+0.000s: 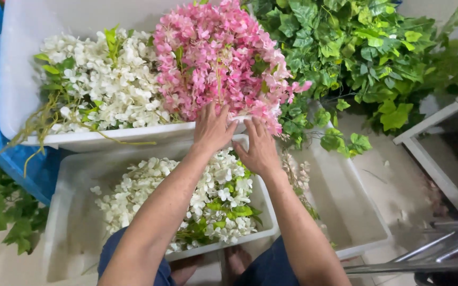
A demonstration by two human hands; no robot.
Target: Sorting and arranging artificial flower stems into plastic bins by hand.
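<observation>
Both hands reach to the near edge of the pink flower bunch (218, 58), which lies heaped in the far white bin (17, 79), to the right of a mass of white blossoms (102, 85). The left hand (213, 130) rests flat with fingers spread against the lower pink sprays, and the right hand (261, 148) sits just beside it, fingers extended and loosely open at the bunch's underside; neither hand looks closed around a stem, though the fingertips are partly buried in petals, so a light pinch cannot be ruled out. The pink bunch overhangs the bin's near rim on the right, with some sprays drooping toward the green leafy vines (361, 53) beyond. The likeliest trouble, as I judge it, is tangling: the pink sprays lie against the white blossoms and the vines, so a pull from the near edge could drag neighbours along or shed petals. A lift with open palms alone could let the heavy overhanging part slide off into the near white bin (70, 222), which already holds white flowers (208, 196), or into the empty bin on the right (356, 212).
</observation>
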